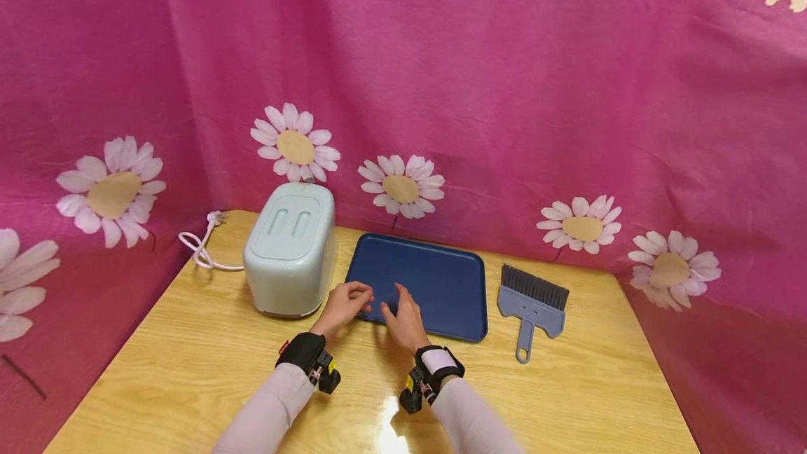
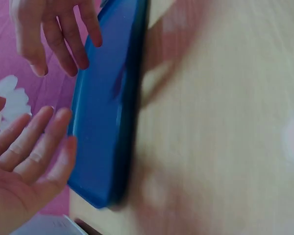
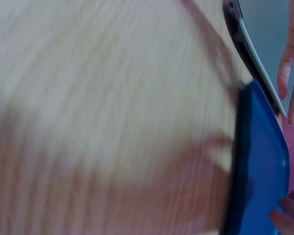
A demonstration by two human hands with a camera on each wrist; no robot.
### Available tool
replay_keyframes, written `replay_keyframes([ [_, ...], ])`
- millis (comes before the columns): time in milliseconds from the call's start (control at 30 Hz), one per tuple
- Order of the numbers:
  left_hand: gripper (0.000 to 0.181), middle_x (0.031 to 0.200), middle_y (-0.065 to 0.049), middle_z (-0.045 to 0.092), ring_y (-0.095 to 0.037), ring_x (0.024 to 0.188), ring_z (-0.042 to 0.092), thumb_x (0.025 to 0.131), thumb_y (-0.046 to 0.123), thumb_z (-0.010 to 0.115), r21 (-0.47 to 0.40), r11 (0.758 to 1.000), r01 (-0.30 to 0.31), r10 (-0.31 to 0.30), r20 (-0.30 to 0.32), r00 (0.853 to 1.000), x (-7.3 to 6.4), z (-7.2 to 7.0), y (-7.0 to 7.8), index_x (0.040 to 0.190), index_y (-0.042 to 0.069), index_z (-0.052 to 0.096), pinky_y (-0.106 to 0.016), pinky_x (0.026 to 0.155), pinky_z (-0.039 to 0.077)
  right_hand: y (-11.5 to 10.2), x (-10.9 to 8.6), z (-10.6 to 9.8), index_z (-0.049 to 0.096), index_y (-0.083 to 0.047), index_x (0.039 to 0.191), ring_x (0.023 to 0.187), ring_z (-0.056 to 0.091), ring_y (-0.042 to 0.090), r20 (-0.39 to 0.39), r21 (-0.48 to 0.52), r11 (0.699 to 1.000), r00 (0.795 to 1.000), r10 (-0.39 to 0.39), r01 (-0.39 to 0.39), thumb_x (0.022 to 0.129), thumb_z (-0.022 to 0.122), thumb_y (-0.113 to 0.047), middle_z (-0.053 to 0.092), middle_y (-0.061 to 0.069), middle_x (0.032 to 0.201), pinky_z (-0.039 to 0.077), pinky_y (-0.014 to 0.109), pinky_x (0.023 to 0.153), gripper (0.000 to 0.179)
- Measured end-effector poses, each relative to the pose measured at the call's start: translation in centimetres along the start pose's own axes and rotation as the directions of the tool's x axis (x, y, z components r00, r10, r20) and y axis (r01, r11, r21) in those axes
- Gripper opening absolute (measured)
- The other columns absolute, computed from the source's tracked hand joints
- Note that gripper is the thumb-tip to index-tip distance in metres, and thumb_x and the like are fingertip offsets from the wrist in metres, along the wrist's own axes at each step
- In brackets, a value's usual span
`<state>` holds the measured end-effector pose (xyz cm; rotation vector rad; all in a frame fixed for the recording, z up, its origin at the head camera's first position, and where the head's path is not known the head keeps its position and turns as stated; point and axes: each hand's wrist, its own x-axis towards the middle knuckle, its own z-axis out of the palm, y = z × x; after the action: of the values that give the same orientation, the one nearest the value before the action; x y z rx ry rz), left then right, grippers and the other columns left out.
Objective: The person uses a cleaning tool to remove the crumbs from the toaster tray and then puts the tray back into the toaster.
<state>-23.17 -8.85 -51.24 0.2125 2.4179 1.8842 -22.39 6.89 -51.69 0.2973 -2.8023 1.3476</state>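
Note:
A dark blue rectangular tray (image 1: 435, 286) lies flat on the wooden table, in the middle of the head view. Over its near left edge is my left hand (image 1: 343, 305), fingers loosely bent and holding nothing. To the right, above the tray's near edge, my right hand (image 1: 406, 322) has its thumb and fingers spread with nothing between them. Both hands appear above the tray (image 2: 100, 112) in the left wrist view, apart from each other and from the tray. The right wrist view shows only the fingertips of my right hand (image 3: 289, 215), low at its edge.
A pale mint toaster (image 1: 291, 251) stands left of the tray, its white cord (image 1: 204, 251) lying behind it on the left. Right of the tray lies a grey-blue hand brush (image 1: 532, 307) with dark bristles. A pink curtain (image 1: 479, 104) with daisies hangs behind the table (image 1: 586, 384).

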Motion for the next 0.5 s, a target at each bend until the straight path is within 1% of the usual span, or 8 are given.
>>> replay_keyframes([
  [67,0.027,0.096,-0.029,0.065,-0.035,0.079,0.067,0.098,0.004,0.051,-0.015,1.000,0.018,-0.018,0.018,1.000,-1.1,-0.5,0.5,0.113,-0.018,0.056,-0.038,0.067,0.056,-0.1,-0.2,0.7,0.038,0.012,0.135,0.119,0.048,0.045,0.001,0.020,1.000,1.000,-0.018,0.018,0.094,0.057,-0.009,0.049,0.034,0.129,0.043,0.054,0.096,0.050],
  [100,0.026,0.097,-0.032,0.064,-0.039,0.081,0.066,0.098,0.001,0.050,-0.020,0.999,0.032,-0.031,0.025,0.999,-1.4,-0.7,0.4,0.112,-0.019,0.055,-0.041,0.068,0.056,-0.2,-0.3,1.0,0.039,0.012,0.135,0.118,0.049,0.045,0.004,0.034,0.999,1.000,-0.022,0.022,0.094,0.056,-0.009,0.049,0.034,0.128,0.043,0.054,0.095,0.049],
  [133,0.026,0.097,-0.033,0.063,-0.042,0.082,0.065,0.098,0.000,0.049,-0.029,0.999,0.041,-0.039,0.042,0.998,-1.6,-1.0,0.2,0.112,-0.020,0.054,-0.043,0.070,0.056,-0.3,-0.4,1.3,0.039,0.012,0.135,0.118,0.049,0.044,0.007,0.046,0.999,1.000,-0.026,0.025,0.094,0.056,-0.008,0.050,0.034,0.128,0.044,0.054,0.095,0.049],
  [233,0.026,0.097,-0.034,0.062,-0.046,0.084,0.063,0.098,-0.001,0.048,-0.045,0.998,0.037,-0.033,0.092,0.995,-2.3,-2.3,-0.7,0.112,-0.022,0.052,-0.047,0.074,0.055,-0.7,-0.6,2.1,0.039,0.012,0.135,0.118,0.050,0.043,0.015,0.068,0.997,0.999,-0.031,0.029,0.094,0.056,-0.008,0.050,0.034,0.128,0.044,0.053,0.095,0.049],
  [300,0.027,0.096,-0.033,0.063,-0.046,0.085,0.063,0.099,0.002,0.049,-0.038,0.998,0.049,-0.045,0.095,0.994,-2.7,-3.2,-1.3,0.112,-0.021,0.052,-0.045,0.071,0.056,-1.0,-0.5,2.7,0.040,0.012,0.134,0.118,0.050,0.043,0.015,0.079,0.996,0.999,-0.035,0.034,0.093,0.057,-0.008,0.050,0.033,0.127,0.044,0.053,0.095,0.048],
  [367,0.028,0.095,-0.031,0.064,-0.043,0.082,0.065,0.098,0.005,0.051,-0.013,0.998,0.056,-0.054,0.075,0.996,-3.4,-4.2,-1.7,0.111,-0.020,0.054,-0.038,0.065,0.056,-1.5,-0.4,3.2,0.041,0.012,0.133,0.118,0.050,0.043,0.018,0.088,0.995,0.999,-0.041,0.040,0.093,0.057,-0.008,0.051,0.033,0.127,0.044,0.053,0.095,0.048],
  [400,0.029,0.094,-0.030,0.065,-0.041,0.081,0.066,0.098,0.007,0.052,0.006,0.998,0.063,-0.063,0.056,0.996,-3.7,-4.8,-1.8,0.110,-0.019,0.055,-0.036,0.062,0.055,-1.7,-0.3,3.4,0.041,0.012,0.133,0.118,0.051,0.043,0.019,0.092,0.995,0.999,-0.043,0.041,0.093,0.057,-0.007,0.051,0.033,0.127,0.044,0.053,0.095,0.047],
  [500,0.027,0.092,-0.028,0.066,-0.035,0.077,0.067,0.097,0.007,0.055,0.024,0.995,0.096,-0.096,-0.007,0.995,-4.4,-6.3,-2.5,0.105,-0.018,0.059,-0.028,0.055,0.051,-2.7,-0.1,4.1,0.041,0.012,0.133,0.118,0.050,0.043,0.031,0.107,0.993,0.998,-0.046,0.042,0.094,0.056,-0.007,0.051,0.033,0.128,0.044,0.052,0.096,0.046],
])
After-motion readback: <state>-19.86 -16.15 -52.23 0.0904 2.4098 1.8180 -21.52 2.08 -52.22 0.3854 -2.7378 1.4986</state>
